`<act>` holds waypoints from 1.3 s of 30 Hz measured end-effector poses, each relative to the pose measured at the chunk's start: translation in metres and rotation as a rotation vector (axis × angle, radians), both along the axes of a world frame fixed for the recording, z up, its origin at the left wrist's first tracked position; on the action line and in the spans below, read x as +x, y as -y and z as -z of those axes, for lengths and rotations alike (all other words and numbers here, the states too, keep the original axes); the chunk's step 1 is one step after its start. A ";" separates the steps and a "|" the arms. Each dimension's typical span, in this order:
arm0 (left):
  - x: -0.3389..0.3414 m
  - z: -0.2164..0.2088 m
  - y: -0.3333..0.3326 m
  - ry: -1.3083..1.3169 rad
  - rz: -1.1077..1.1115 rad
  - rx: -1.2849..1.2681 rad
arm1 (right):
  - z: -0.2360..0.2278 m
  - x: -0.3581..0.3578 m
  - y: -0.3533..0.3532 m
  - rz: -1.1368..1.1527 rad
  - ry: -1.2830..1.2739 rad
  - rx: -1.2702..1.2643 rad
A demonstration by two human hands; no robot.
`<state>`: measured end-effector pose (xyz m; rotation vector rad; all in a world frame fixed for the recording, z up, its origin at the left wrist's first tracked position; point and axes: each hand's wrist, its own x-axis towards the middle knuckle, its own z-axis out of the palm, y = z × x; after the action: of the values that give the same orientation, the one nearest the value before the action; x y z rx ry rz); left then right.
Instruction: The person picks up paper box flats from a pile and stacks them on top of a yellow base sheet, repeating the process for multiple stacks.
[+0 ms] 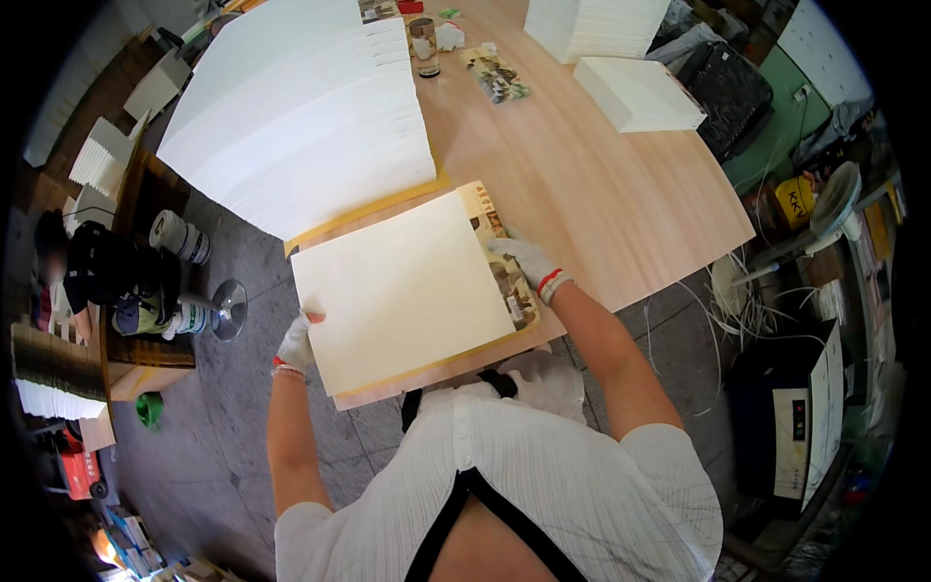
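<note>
A large cream-white sheet [398, 291] lies at the table's near left corner. Along its right side shows a strip of printed sheet [512, 291] with brown and tan pictures, and a yellow edge peeks out below. My left hand [299, 341], in a white glove with red trim at the cuff, grips the white sheet's left edge, its bare thumb on top and its other fingers mostly hidden. My right hand [529, 260], gloved likewise, rests on the printed strip with its fingers stretched toward the white sheet; it seems to hold nothing.
Beyond my left hand rises a wide fanned stack of white paper [310, 116]. Farther back stand a drinking glass [425, 48], a small printed piece [495, 75] and white paper blocks [635, 94]. At left a person [121, 276] sits beside a stool [230, 308]; cables [742, 306] lie right.
</note>
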<state>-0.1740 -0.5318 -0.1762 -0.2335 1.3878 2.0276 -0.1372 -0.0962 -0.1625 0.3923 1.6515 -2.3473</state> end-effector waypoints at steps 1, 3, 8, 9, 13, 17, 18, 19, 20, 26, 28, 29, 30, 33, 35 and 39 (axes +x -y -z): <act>0.000 0.009 0.006 -0.015 -0.037 -0.020 | 0.005 -0.002 0.000 -0.008 -0.006 0.027; -0.002 0.040 0.033 -0.046 -0.105 -0.057 | 0.014 -0.004 -0.004 -0.025 0.007 0.035; 0.037 -0.019 0.054 -0.187 -0.444 -0.601 | 0.067 0.020 -0.057 0.089 -0.128 0.245; 0.046 -0.020 0.073 -0.073 -0.564 -0.318 | 0.069 0.029 -0.063 0.170 -0.103 0.217; 0.088 -0.023 0.104 -0.234 -0.523 -0.408 | 0.060 0.070 -0.115 0.415 0.046 -0.251; 0.095 -0.047 0.091 -0.172 -0.663 -0.380 | 0.045 0.086 -0.177 0.496 0.231 0.032; 0.095 -0.063 0.072 -0.177 -0.690 -0.383 | 0.040 0.088 -0.193 0.532 0.255 0.042; 0.095 -0.073 0.059 -0.183 -0.722 -0.391 | 0.039 0.089 -0.209 0.561 0.280 0.048; 0.092 -0.076 0.051 -0.200 -0.713 -0.397 | 0.039 0.091 -0.228 0.595 0.264 0.051; 0.065 -0.114 -0.044 -0.392 -0.678 -0.538 | 0.062 0.095 -0.372 0.631 0.148 0.186; 0.037 -0.134 -0.136 -0.540 -0.653 -0.606 | 0.069 0.084 -0.413 0.663 0.160 0.197; 0.020 -0.139 -0.180 -0.655 -0.535 -0.591 | 0.065 0.077 -0.443 0.724 0.216 0.180; 0.004 -0.143 -0.227 -0.767 -0.418 -0.558 | 0.058 0.071 -0.481 0.791 0.265 0.173; -0.040 -0.143 -0.376 -0.762 -0.215 -0.649 | 0.054 0.046 -0.580 0.819 0.097 0.118; -0.059 -0.140 -0.472 -0.587 -0.147 -0.517 | 0.060 0.031 -0.615 0.857 0.022 0.052; -0.135 -0.077 -0.626 -0.549 0.197 -0.319 | 0.054 -0.033 -0.691 0.932 -0.022 -0.102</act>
<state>-0.3086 0.0938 -0.0992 0.3416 1.9828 1.7659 -0.1699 0.5952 -0.2164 1.3569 1.5321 -3.0228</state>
